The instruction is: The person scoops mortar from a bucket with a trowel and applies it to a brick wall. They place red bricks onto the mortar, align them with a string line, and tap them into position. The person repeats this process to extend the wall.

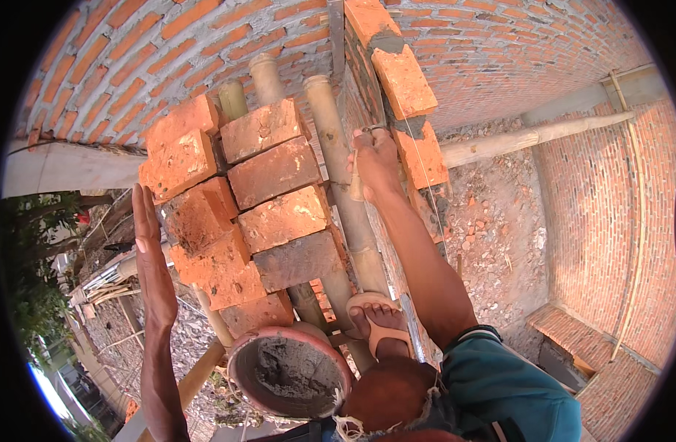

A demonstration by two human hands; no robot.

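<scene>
My left hand (152,254) is held up at the left side of a stack of orange bricks (285,219), fingers stretched out and nothing in it. My right hand (376,163) is closed around the tan handle (356,184) of what looks like a trowel, its blade mostly hidden. That hand is beside the narrow brick wall (405,81), whose top row has grey mortar (387,41) in the joints. A thin string (426,171) runs along this row. Close to my body stands a round reddish bucket (238,368) with wet grey mortar (297,365) inside.
Bamboo poles (327,118) lie under the bricks, and my sandaled foot (382,324) rests on them. A bamboo beam (537,136) extends right from the wall. Rubble ground (500,214) lies far below. Brick walls (610,214) stand behind and at the right.
</scene>
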